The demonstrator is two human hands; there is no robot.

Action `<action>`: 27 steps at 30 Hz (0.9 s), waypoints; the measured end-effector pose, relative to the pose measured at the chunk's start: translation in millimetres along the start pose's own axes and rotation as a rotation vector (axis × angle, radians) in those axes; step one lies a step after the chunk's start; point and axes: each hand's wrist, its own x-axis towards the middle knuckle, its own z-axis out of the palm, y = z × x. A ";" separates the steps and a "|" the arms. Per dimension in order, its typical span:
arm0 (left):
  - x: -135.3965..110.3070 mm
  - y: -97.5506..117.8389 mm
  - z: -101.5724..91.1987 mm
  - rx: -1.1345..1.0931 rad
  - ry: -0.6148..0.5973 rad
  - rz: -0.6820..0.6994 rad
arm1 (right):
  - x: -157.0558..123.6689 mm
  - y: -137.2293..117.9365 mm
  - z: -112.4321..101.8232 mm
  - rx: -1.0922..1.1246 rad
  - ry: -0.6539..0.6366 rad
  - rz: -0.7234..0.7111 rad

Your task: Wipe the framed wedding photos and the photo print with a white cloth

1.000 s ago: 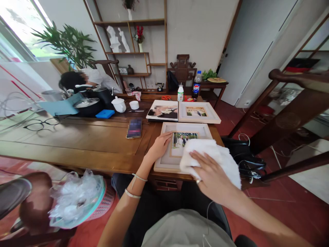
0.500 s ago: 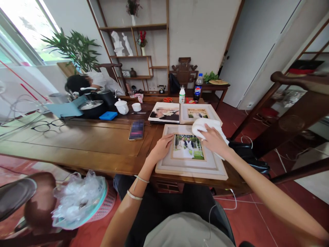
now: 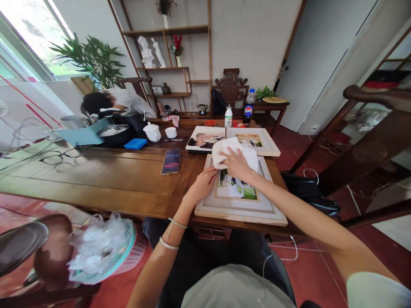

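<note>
A pale framed photo (image 3: 239, 208) lies flat at the near right end of the wooden table (image 3: 96, 175). My left hand (image 3: 203, 184) rests flat on the frame's left border, fingers stretched out. My right hand (image 3: 238, 164) presses a white cloth (image 3: 224, 150) onto the frame's top edge, fingers spread over the cloth. The cloth hides the upper left part of the picture.
Two more framed pictures (image 3: 257, 141) (image 3: 205, 139) lie beyond. A phone (image 3: 171, 161), glasses (image 3: 56, 158), teapot (image 3: 153, 132), pans (image 3: 112, 131), bottles (image 3: 248, 108) and another person (image 3: 105, 100) sit farther along. A basket with plastic bags (image 3: 102, 248) and a black bag (image 3: 305, 192) stand on the floor.
My right hand has swept the cloth from the frame's lower right, up its right side, to the top left edge. My left hand has stayed on the left border.
</note>
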 end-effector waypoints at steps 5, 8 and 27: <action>-1.2 -3.4 2.0 -0.007 -0.031 -0.034 | -39.6 36.1 -4.9 -0.076 -0.010 0.079; -2.0 -3.4 1.9 -0.011 -0.046 -0.062 | -67.6 53.2 -8.3 -0.159 -0.021 0.168; -2.7 1.9 0.1 -0.031 -0.009 -0.079 | -142.8 -56.4 -65.9 0.199 -0.240 -0.015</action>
